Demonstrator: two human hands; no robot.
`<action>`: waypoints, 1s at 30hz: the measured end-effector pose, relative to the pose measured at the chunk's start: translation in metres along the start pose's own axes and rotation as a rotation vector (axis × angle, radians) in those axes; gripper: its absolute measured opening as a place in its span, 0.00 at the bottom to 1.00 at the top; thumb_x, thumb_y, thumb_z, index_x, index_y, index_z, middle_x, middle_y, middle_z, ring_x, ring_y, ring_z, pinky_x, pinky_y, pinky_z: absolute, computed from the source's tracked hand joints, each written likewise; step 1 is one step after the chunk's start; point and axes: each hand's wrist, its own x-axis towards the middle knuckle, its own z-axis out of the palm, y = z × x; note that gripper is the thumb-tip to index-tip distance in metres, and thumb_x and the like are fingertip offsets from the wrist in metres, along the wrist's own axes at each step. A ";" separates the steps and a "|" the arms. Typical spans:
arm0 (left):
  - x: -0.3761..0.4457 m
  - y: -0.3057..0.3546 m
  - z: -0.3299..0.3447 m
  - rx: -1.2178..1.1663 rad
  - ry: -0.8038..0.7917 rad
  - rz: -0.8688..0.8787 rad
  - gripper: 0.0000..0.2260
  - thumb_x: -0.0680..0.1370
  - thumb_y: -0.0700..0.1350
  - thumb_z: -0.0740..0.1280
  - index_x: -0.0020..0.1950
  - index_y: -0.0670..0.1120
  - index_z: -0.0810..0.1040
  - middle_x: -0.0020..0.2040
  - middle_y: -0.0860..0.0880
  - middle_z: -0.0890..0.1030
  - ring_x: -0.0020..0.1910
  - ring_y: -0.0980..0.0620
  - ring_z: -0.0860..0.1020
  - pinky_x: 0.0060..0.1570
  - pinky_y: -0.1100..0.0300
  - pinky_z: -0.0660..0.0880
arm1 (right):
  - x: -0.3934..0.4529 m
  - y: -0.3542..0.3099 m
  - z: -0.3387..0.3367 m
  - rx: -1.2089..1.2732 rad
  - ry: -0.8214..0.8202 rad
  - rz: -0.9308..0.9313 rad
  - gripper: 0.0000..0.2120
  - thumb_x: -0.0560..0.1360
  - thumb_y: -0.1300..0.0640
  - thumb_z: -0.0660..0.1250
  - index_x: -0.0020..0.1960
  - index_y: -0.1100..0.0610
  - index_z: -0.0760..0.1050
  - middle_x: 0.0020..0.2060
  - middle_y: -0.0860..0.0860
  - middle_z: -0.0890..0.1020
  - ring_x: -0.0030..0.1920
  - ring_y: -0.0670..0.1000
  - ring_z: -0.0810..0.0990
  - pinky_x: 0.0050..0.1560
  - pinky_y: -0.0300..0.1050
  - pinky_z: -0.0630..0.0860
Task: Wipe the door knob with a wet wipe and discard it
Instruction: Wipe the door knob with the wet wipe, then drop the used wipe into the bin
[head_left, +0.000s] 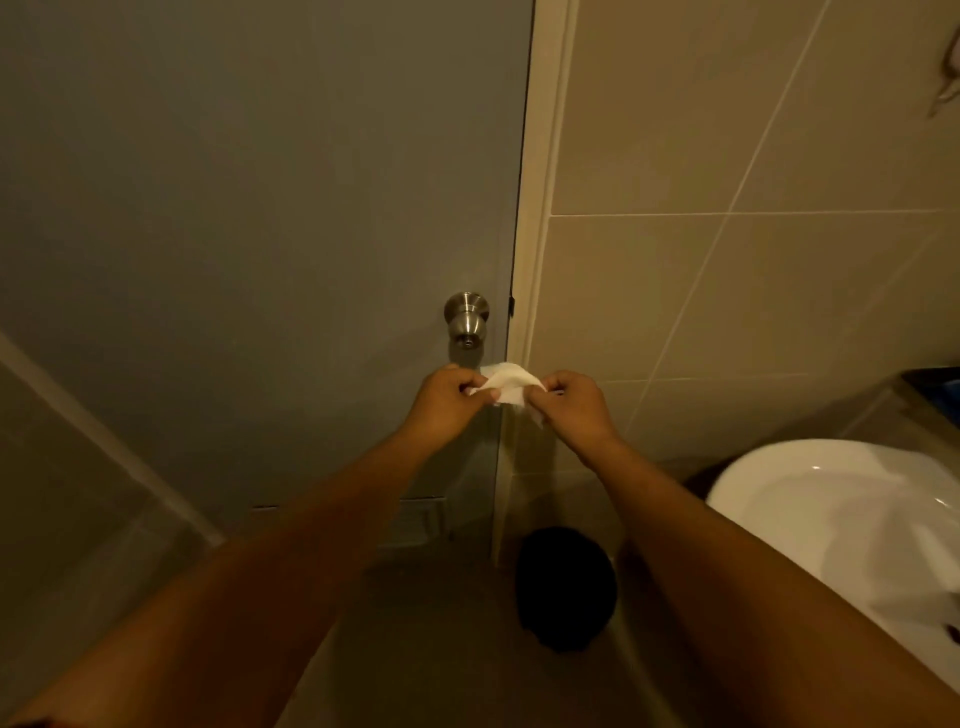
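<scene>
A round brushed-metal door knob (466, 318) sticks out of the grey door (260, 208) near its right edge. Just below the knob, a white wet wipe (506, 383) is stretched between both hands. My left hand (445, 400) pinches its left end with closed fingers. My right hand (574, 402) pinches its right end. The wipe is folded and hangs a little lower on the right side. Neither hand touches the knob.
A dark round bin (565, 587) stands on the floor below the hands, beside the door frame (535, 260). A white basin (852, 525) fills the lower right. Beige tiled wall (753, 208) runs along the right.
</scene>
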 end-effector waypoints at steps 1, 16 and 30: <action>-0.004 0.000 0.001 -0.001 0.000 0.011 0.11 0.73 0.46 0.73 0.49 0.38 0.83 0.46 0.46 0.76 0.43 0.52 0.74 0.39 0.68 0.68 | -0.006 0.000 -0.003 0.055 0.018 0.051 0.03 0.69 0.61 0.71 0.39 0.61 0.78 0.36 0.59 0.83 0.37 0.56 0.83 0.38 0.49 0.80; -0.051 0.033 0.076 -0.480 -0.362 -0.115 0.09 0.75 0.35 0.70 0.55 0.39 0.82 0.40 0.46 0.81 0.36 0.53 0.79 0.29 0.66 0.79 | -0.129 0.055 -0.096 0.211 0.214 0.356 0.09 0.72 0.53 0.74 0.46 0.60 0.82 0.36 0.56 0.83 0.35 0.53 0.82 0.38 0.51 0.83; -0.034 -0.006 0.146 -0.560 -0.475 -0.408 0.13 0.75 0.37 0.70 0.59 0.39 0.80 0.51 0.41 0.83 0.38 0.49 0.85 0.35 0.56 0.83 | -0.119 0.118 -0.095 0.205 0.246 0.548 0.13 0.76 0.57 0.70 0.59 0.58 0.79 0.50 0.55 0.83 0.43 0.55 0.84 0.36 0.40 0.82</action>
